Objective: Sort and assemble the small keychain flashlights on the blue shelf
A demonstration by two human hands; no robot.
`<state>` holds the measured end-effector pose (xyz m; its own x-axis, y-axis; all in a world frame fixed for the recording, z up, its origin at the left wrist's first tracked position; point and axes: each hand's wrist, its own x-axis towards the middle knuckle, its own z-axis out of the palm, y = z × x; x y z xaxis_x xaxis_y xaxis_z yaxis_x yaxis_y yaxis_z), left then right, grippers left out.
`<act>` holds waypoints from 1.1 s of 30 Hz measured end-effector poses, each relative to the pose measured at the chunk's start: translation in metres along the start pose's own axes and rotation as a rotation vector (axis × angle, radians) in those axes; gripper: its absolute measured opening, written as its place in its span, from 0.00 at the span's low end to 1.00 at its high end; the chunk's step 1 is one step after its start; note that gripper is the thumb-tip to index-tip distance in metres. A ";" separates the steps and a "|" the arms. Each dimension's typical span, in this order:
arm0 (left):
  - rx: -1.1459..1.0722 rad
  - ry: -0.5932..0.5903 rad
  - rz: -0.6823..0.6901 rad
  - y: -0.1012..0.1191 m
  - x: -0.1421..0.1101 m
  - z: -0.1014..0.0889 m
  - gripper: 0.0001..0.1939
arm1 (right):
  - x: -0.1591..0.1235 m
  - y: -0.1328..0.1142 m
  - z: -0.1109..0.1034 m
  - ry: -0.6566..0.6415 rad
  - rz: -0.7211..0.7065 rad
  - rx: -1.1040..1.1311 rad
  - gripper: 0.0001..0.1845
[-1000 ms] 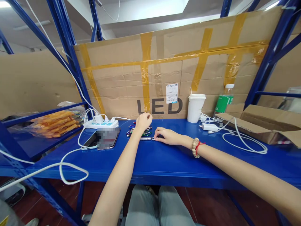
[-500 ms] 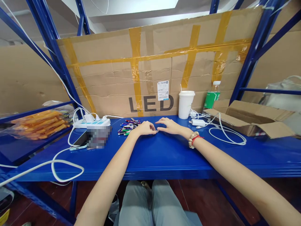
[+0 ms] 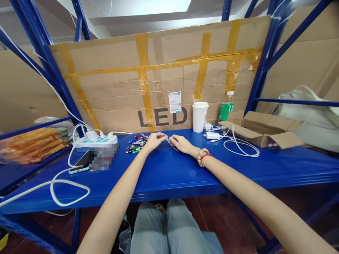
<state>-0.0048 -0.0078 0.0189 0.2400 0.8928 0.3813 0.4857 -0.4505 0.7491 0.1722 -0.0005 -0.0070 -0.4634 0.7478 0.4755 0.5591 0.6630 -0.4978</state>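
Observation:
My left hand (image 3: pixel 157 141) is closed in a pinch above the blue tabletop, its fingertips at a small, slim, pale silvery thing (image 3: pixel 167 140). From the other side my right hand (image 3: pixel 182 144) meets it, fingers curled and pressed together; a thin dark and shiny end shows just under them. Fingers cover most of what is held, so its kind cannot be made out. Just left of my left hand lies a pile of colourful pens (image 3: pixel 136 144), in purple, green, red and blue with silvery parts.
On the left are a power strip (image 3: pixel 95 141), a phone (image 3: pixel 81 162) and a looping white cable (image 3: pixel 70 204). A paper cup (image 3: pixel 200 116), a green-labelled bottle (image 3: pixel 226 107), a white charger (image 3: pixel 212 135) and an open cardboard box (image 3: pixel 261 134) stand right. Taped cardboard (image 3: pixel 113 91) walls the back.
My right hand has gone from spread fingers to a closed grip at the slim thing. Both hands have come together around it and lifted slightly. The view has turned a little right.

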 end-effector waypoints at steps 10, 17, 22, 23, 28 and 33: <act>-0.297 0.022 -0.250 0.001 -0.004 0.023 0.16 | 0.002 0.001 0.001 0.034 -0.032 0.088 0.20; -0.420 0.103 -0.306 0.000 -0.002 0.027 0.13 | 0.001 0.000 -0.003 0.010 0.059 -0.046 0.22; -0.589 0.185 -0.367 0.000 0.002 0.025 0.14 | 0.001 -0.002 -0.003 -0.031 0.073 -0.070 0.22; -0.625 0.185 -0.390 0.001 0.003 0.024 0.15 | 0.001 -0.001 -0.003 -0.043 0.068 -0.054 0.22; -0.706 0.161 -0.466 0.006 0.003 0.022 0.18 | 0.006 0.010 0.001 -0.097 0.016 0.065 0.24; -0.712 0.148 -0.491 0.007 0.003 0.023 0.18 | 0.009 0.018 0.002 -0.089 0.021 0.107 0.27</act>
<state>0.0187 -0.0082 0.0133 0.0061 0.9990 -0.0432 -0.1461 0.0436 0.9883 0.1764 0.0181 -0.0128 -0.5139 0.7587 0.4004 0.4948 0.6434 -0.5841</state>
